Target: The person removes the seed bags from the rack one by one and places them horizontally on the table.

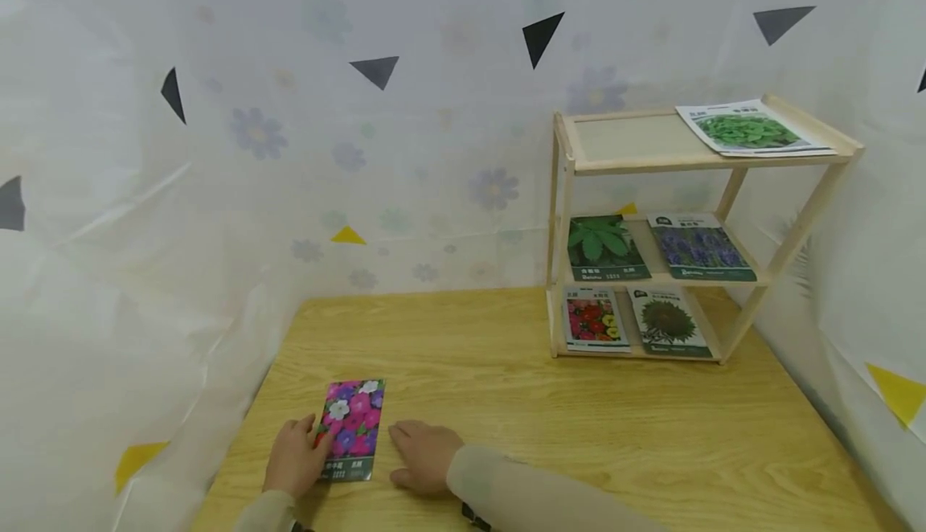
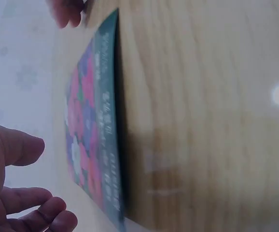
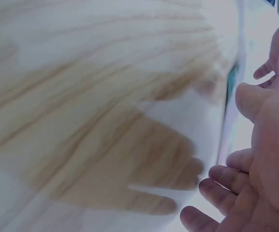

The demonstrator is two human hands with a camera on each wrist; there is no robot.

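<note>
I'm flanking the flower-seed packet (image 1: 356, 423), its length pointing away, left hand (image 1: 295, 461) nearer than right hand (image 1: 427, 456), fingers relaxed, gripping nothing.

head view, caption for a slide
Left hand and right hand flank a flower packet on a table with a three-tier shelf.

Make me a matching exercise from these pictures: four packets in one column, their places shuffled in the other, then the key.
1. Pink-and-purple flower packet
2. White-bordered green-leaf packet
3. Purple-spike flower packet
4. Single-flower-head packet

A. On the middle shelf
B. Between the left hand and the right hand
C. On the bottom shelf
D. On the top shelf

Right pairs: 1-B, 2-D, 3-A, 4-C
</note>
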